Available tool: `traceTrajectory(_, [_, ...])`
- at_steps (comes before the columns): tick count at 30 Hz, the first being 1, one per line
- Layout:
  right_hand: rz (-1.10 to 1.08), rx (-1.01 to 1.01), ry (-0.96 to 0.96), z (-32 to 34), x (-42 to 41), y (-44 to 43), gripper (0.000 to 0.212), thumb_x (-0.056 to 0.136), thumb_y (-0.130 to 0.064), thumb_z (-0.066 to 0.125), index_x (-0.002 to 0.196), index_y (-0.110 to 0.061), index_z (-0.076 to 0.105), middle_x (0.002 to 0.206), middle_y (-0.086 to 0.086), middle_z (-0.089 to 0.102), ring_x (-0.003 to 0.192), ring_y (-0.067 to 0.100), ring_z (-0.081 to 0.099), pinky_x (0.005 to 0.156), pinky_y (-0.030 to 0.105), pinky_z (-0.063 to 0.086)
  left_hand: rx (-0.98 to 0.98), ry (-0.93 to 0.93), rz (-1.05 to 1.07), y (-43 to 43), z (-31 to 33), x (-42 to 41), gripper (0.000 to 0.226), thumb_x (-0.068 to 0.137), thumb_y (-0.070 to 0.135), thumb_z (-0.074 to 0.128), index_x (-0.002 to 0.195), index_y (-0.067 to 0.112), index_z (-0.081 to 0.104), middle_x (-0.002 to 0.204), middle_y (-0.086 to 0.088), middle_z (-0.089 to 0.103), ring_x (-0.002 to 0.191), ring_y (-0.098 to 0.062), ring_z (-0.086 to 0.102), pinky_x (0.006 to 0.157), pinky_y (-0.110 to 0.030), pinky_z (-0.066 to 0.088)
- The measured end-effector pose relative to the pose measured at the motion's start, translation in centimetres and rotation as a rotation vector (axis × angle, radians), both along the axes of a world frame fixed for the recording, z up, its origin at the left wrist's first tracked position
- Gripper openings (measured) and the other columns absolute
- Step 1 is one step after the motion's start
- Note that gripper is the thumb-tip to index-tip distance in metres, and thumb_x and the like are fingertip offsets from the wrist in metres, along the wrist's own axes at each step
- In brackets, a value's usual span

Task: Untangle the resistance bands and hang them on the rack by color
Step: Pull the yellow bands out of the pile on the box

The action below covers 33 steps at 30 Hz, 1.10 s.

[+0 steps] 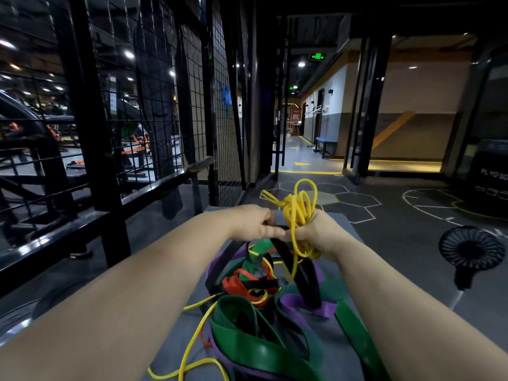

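Note:
A tangled heap of resistance bands lies on a grey box top (176, 350): wide green bands (255, 345), purple bands (308, 303), black bands (302, 268), thin red bands (236, 284) and thin yellow bands (198, 325). My right hand (316, 229) grips a bunch of yellow band loops (299, 207) lifted above the heap. Beside it, my left hand (255, 224) pinches a black band at the top of the pile. The two hands almost touch.
A black wire-mesh rack wall (165, 105) stands to the left, with a black metal frame (90, 221) below it. A small black fan (471, 251) sits on the floor at right. A corridor (299, 149) opens straight ahead.

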State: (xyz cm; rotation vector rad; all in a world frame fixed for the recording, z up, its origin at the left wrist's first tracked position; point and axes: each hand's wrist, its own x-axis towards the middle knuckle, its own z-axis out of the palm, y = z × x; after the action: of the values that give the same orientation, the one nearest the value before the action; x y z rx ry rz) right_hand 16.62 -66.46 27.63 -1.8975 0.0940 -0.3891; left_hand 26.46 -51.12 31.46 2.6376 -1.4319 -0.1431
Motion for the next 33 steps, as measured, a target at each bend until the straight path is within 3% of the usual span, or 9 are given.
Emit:
traceTrajectory(4, [0.015,0.025,0.014,-0.6,0.1,0.1,0.042,0.071,0.004,0.079,0.049,-0.021,0.055,0.049,-0.007,0.054,0.046,0.009,0.053,0.053,0.023,0.047,0.041,-0.038,-0.034,0.3,-0.1,-0.3,0.037,0.088,0.05,0.06,0.108,0.02,0.055,0.094,0.003,0.055,0.084,-0.016,0.051,0.069,-0.028,0.039])
traceTrajectory(7, [-0.024,0.146,-0.007,-1.1,-0.1,-0.3,0.018,0.074,-0.003,0.08,0.081,0.0,0.063,0.06,0.0,0.059,0.052,0.01,0.056,0.053,0.021,0.048,-0.15,-0.041,-0.034,0.6,0.2,-0.5,0.028,0.093,0.039,0.059,0.107,0.015,0.059,0.091,0.001,0.053,0.084,-0.016,0.05,0.066,-0.027,0.034])
traceTrajectory(9, [-0.054,0.191,0.03,-1.7,-0.2,-0.9,0.044,0.07,-0.016,0.084,0.099,0.009,0.062,0.074,0.007,0.064,0.065,0.016,0.061,0.063,0.028,0.054,-0.352,-0.002,-0.024,1.0,0.7,-0.5,0.02,0.094,0.035,0.058,0.1,0.016,0.06,0.085,0.002,0.056,0.082,-0.016,0.052,0.066,-0.028,0.035])
traceTrajectory(13, [-0.112,0.251,0.119,-2.6,-0.5,-1.3,0.027,0.085,-0.021,0.074,0.068,-0.015,0.054,0.054,0.0,0.05,0.048,0.016,0.045,0.05,0.025,0.039,-0.643,0.058,0.019,1.6,1.2,0.1,0.014,0.096,0.03,0.054,0.089,0.018,0.055,0.069,0.006,0.05,0.069,-0.013,0.048,0.06,-0.023,0.034])
traceTrajectory(17, [-0.153,0.367,0.089,-2.8,-0.6,-1.2,0.03,0.087,-0.024,0.071,0.065,-0.016,0.052,0.057,0.005,0.046,0.049,0.017,0.042,0.055,0.028,0.036,-0.825,0.172,0.071,1.8,1.1,0.3,0.021,0.098,0.029,0.052,0.078,0.024,0.051,0.062,0.01,0.044,0.056,-0.004,0.04,0.053,-0.013,0.032])
traceTrajectory(20, [-0.172,0.426,0.097,-3.0,-0.5,-0.9,0.031,0.088,-0.021,0.07,0.062,-0.016,0.053,0.054,0.003,0.049,0.045,0.014,0.044,0.051,0.026,0.036,-0.916,0.295,0.058,1.6,0.5,0.3,0.019,0.099,0.025,0.051,0.08,0.021,0.053,0.068,0.007,0.047,0.062,-0.006,0.041,0.062,-0.017,0.035])
traceTrajectory(24, [-0.117,0.484,0.099,-3.2,0.0,-0.6,0.02,0.088,-0.017,0.068,0.072,-0.011,0.058,0.059,0.004,0.056,0.052,0.016,0.052,0.059,0.028,0.044,-0.817,0.218,0.096,1.2,-0.5,0.2,0.017,0.098,0.027,0.053,0.094,0.011,0.056,0.076,-0.008,0.059,0.069,-0.018,0.052,0.068,-0.029,0.039])
traceTrajectory(28, [-0.07,0.481,0.093,-3.0,0.2,-0.1,0.011,0.088,-0.015,0.066,0.08,-0.01,0.06,0.068,0.008,0.06,0.06,0.02,0.054,0.068,0.034,0.045,-0.826,0.106,0.197,1.0,-1.1,0.4,0.017,0.098,0.032,0.053,0.091,0.016,0.052,0.065,0.007,0.051,0.06,-0.005,0.045,0.054,-0.017,0.033])
traceTrajectory(33, [-0.039,0.56,0.101,-3.1,0.1,0.7,0.023,0.095,-0.02,0.059,0.077,-0.007,0.061,0.052,0.003,0.063,0.042,0.01,0.059,0.043,0.019,0.047,-0.831,-0.009,0.361,0.6,-1.1,0.9,0.027,0.098,0.04,0.048,0.093,0.014,0.054,0.075,0.002,0.054,0.072,-0.016,0.05,0.06,-0.03,0.032])
